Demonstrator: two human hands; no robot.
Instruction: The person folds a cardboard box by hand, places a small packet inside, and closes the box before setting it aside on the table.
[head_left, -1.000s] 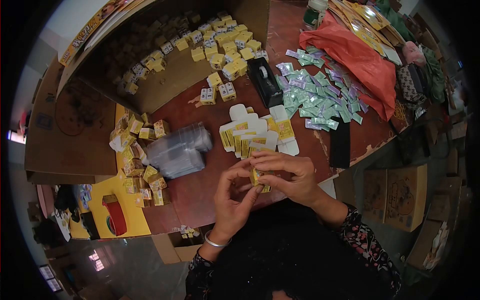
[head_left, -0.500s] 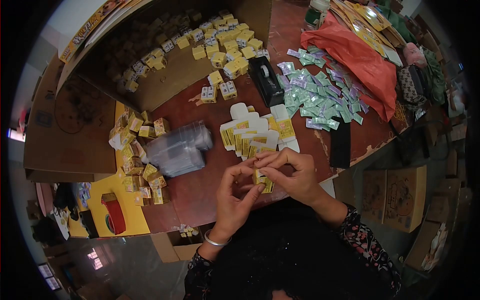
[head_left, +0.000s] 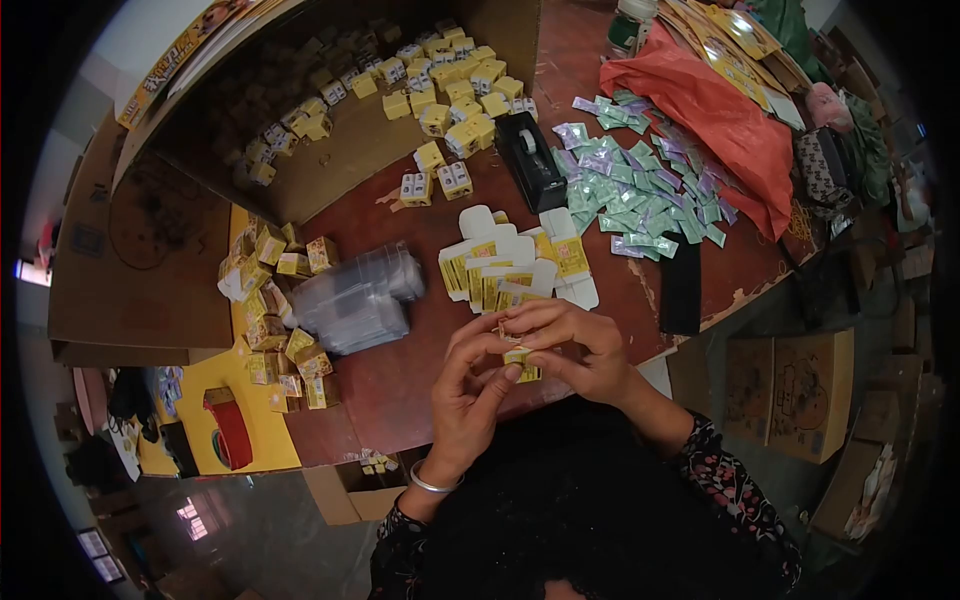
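Observation:
Between both hands, near the table's front edge, is a small yellow box, partly covered by fingers. My left hand, with a bangle on its wrist, closes on the box from the left, thumb against its front. My right hand pinches it from the right, its fingers bent over the top end. Just beyond the hands lie flat, unfolded yellow-and-white cartons, overlapping one another. Left of these rests a stack of clear plastic sleeves.
Small yellow boxes spill from a big cardboard box. Beside it stands a black tape dispenser. Green and purple sachets lie by a red plastic bag. More small boxes are piled left, near a red tape roll.
My right fingers have shifted on the small box, with the thumb now lower on its front. The box's top end is more covered. Nothing else has visibly moved.

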